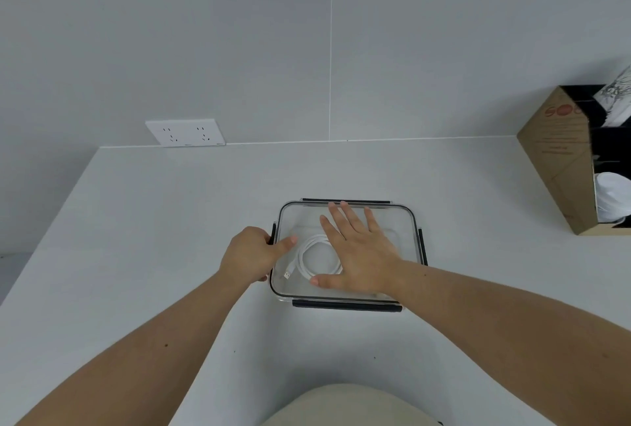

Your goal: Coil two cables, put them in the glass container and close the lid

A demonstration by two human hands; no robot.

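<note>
Glass container (408, 231) stands on the white counter (153, 237), and all places below are told from it. Its clear lid (300, 217) lies on top, with dark clips on the four sides. The far clip (346, 201) and the near clip (346, 305) are seen well; if they are snapped shut I cannot tell. Inside, through the lid, a white cable (312, 260) lies coiled in a ring, with its plug end (287, 275) toward the near-left corner. A second cable I cannot make out.

The right hand (355, 255) lies flat and spread on the lid, fingers apart, gripping nothing. The left hand (251, 253) is closed on the left edge, thumb over the lid and fingers around the left clip.

Far behind and to the left is a wall socket (186, 132). Well to the right stands a cardboard box (560, 159) holding white items.
</note>
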